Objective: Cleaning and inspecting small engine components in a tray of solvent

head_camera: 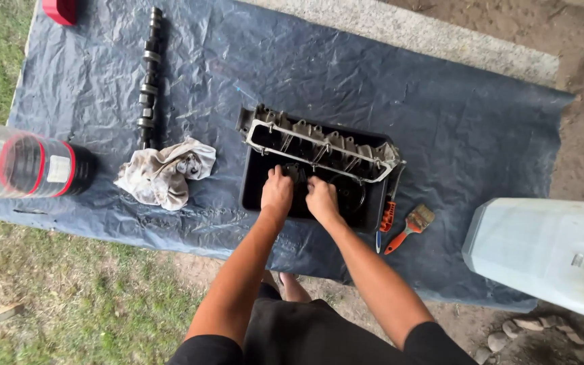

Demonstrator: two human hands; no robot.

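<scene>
Blue tarpaulin covers bare ground edged by grass, outdoors. Left hand and right hand reach into a black tray under the cylinder head; whether they grip anything cannot be told. Camshaft and rag lie left; brush and white canister right.

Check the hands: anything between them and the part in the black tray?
Nothing visible. The left hand and right hand are already down in the black tray, on a dark part I can't make out. The cylinder head sits along the tray's far side, beyond both hands.
</scene>
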